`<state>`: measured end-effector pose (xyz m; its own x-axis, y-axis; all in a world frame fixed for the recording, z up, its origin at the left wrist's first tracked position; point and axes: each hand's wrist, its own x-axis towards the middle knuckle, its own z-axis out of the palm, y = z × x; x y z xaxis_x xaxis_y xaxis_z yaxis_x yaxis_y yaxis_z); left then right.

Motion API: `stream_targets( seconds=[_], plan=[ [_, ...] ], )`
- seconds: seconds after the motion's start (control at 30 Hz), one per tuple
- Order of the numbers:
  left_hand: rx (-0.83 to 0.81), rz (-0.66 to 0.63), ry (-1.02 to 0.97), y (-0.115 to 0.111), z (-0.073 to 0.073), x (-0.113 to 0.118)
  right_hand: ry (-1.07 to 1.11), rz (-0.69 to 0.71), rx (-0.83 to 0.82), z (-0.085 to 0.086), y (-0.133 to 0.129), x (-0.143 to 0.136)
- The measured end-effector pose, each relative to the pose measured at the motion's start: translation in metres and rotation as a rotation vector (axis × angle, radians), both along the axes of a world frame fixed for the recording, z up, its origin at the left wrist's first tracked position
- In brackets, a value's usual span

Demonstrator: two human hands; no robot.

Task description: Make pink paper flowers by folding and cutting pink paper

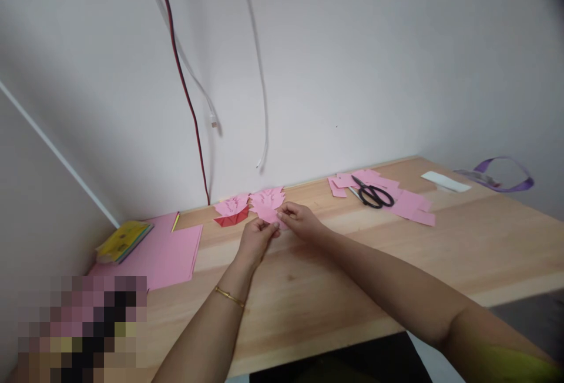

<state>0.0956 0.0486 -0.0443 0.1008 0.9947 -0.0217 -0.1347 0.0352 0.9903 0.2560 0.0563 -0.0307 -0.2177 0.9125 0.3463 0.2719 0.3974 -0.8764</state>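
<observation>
Near the middle of the wooden table, my left hand point(258, 242) pinches the lower edge of a small pink paper piece point(267, 215). On the right side of that same piece, the fingers of my right hand point(299, 220) are pressed together. Just behind my hands lie jagged-edged pink paper cutouts point(268, 197), with more pink cutouts point(232, 204) to their left. A red folded paper piece point(232, 217) sits in front of the left cutouts. A gold bracelet circles my left wrist.
Black-handled scissors point(374, 195) rest on pink paper pieces point(410, 204) at the right, near a white strip point(445, 181) and a purple band point(524, 184). Large pink sheets point(163, 256) and a yellow packet point(124, 241) lie left. Cables point(194, 113) hang along the wall.
</observation>
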Motion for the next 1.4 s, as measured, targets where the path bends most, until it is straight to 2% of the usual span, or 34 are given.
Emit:
stream_targets(
  seconds=[0.13,0.33,0.57,0.63,0.77,0.83,0.93,1.03,1.1,1.2,1.3,1.4],
  plan=[
    [0.028,0.037,0.018,0.001,-0.003,0.0,0.038,0.057,-0.017,0.001,0.003,0.002],
    [0.001,-0.014,-0.175,0.001,0.001,0.004,0.03,0.074,0.012,0.004,0.004,0.005],
    [-0.129,0.115,-0.315,-0.001,0.011,0.004,0.153,-0.151,0.085,-0.003,0.008,0.005],
    [-0.144,0.125,-0.325,-0.001,0.012,0.004,0.088,-0.194,0.171,-0.002,0.008,0.005],
    [-0.165,0.147,-0.384,-0.002,0.016,0.004,-0.067,-0.315,0.449,0.004,0.002,0.003],
    [-0.177,0.161,-0.416,-0.002,0.017,0.003,-0.084,-0.343,0.484,0.006,-0.002,0.001],
    [-0.197,0.178,-0.474,-0.001,0.018,0.002,0.033,-0.359,0.341,0.001,-0.003,-0.005],
    [-0.218,0.177,-0.561,0.0,0.018,0.001,0.253,-0.278,-0.011,-0.007,-0.001,-0.012],
    [-0.226,0.172,-0.608,0.0,0.019,0.001,0.397,-0.184,-0.174,-0.009,0.001,-0.015],
    [-0.23,0.162,-0.633,-0.001,0.018,0.003,0.467,-0.068,-0.227,-0.008,0.001,-0.016],
    [-0.228,0.105,-0.595,-0.004,0.016,0.006,0.402,0.052,-0.233,-0.007,-0.003,-0.016],
    [-0.241,0.057,-0.529,-0.006,0.014,0.009,0.292,0.078,-0.251,-0.006,-0.005,-0.014]
  ],
)
